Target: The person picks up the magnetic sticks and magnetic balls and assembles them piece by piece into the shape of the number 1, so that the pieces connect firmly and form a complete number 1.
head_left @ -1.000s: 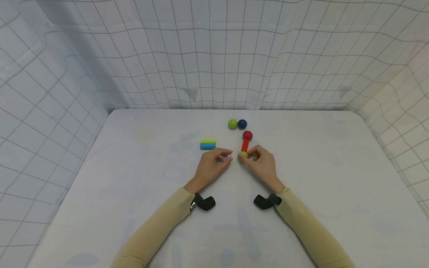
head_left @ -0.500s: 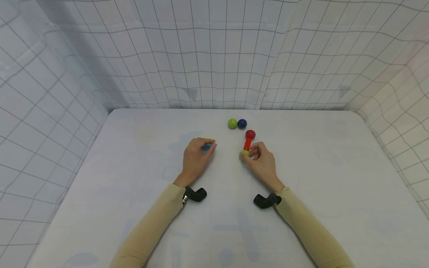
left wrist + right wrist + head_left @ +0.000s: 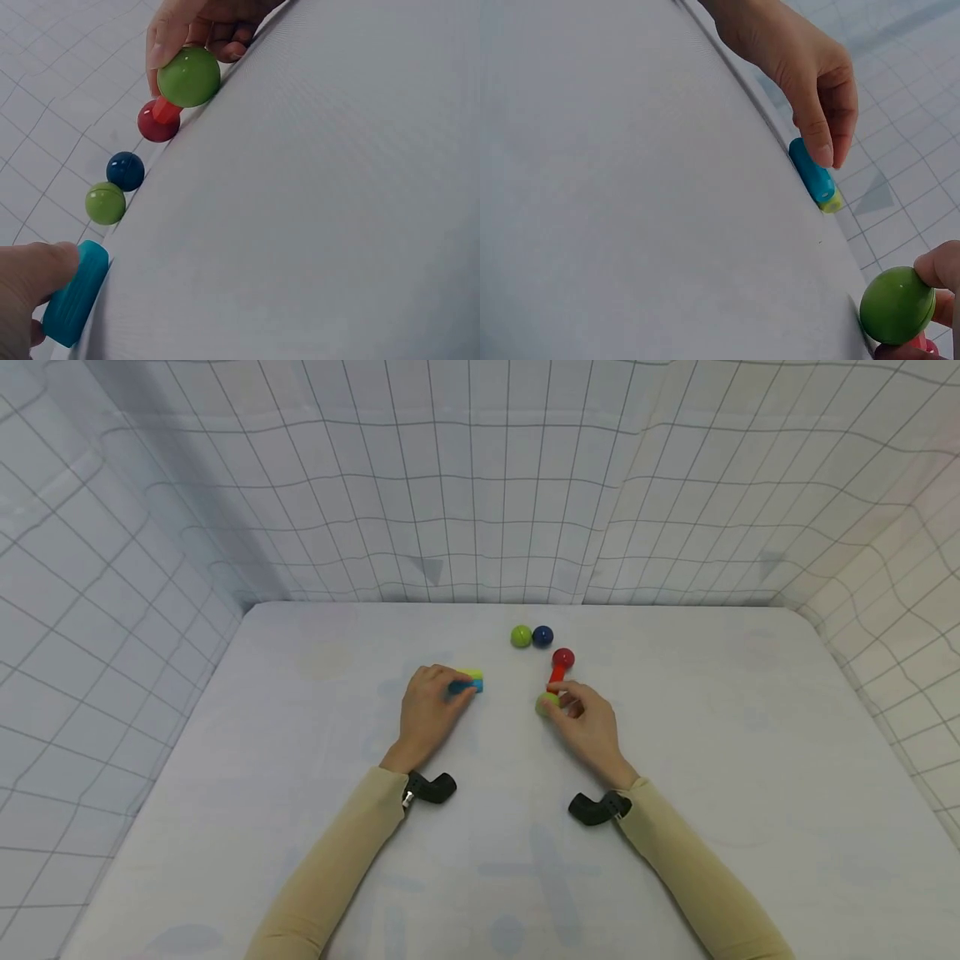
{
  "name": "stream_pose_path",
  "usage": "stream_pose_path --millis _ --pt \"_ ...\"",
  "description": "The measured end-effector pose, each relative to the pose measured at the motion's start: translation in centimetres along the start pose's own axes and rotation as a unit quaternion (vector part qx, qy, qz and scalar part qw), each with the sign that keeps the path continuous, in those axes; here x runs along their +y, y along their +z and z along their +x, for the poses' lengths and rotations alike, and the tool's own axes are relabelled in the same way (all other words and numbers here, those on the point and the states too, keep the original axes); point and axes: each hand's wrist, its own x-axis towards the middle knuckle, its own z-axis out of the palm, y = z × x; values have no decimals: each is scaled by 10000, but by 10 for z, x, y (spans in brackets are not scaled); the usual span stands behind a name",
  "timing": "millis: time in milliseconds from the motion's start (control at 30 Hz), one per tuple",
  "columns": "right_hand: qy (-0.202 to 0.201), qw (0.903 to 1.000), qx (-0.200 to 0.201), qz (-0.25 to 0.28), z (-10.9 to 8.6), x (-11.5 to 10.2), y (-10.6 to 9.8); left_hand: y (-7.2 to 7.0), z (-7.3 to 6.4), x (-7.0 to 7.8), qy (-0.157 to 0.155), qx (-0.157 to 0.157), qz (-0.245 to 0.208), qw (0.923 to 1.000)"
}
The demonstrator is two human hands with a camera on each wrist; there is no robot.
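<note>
Green at the right hand: a glossy round ball pinched between thumb and curled fingers, held near the front of the white worktop's cluster of pieces. Joined to it, a straight red rod, slanting away to a shiny dark-red ball at the far end. Well apart on the left side, a smooth blue cylinder between the thumb and bent fingers of the left hand, nearly closed around it, thumb against the near side; firmness of the hold impossible to tell. Alongside on the far side, a yellow-green cylinder, lying parallel and partly hidden by fingers. Farther back on the worktop, between the two hands, a second glossy green ball touching a dark-blue ball. Over both forearms, beige sleeves; at each wrist, a black curved mount. Behind everything, a white curtain with dark grid lines.
</note>
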Motion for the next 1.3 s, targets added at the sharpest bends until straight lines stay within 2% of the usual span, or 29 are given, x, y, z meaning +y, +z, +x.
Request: stream_pose_path --millis 167,333,700,967,1300 --pt "-147 9999 36 4 0 0 0 -1 -1 0 23 -90 43 9999" --pt "-132 9998 32 -130 0 0 0 -1 -2 0 23 -165 -67 9998" --pt "64 9998 126 -111 2 0 1 -1 -3 0 -44 -349 -216 9991" --pt "420 9989 188 -4 2 1 0 -1 -3 1 -34 -384 -68 9992" --pt "569 9981 226 73 2 0 0 -2 -3 2 -45 -388 66 9992"
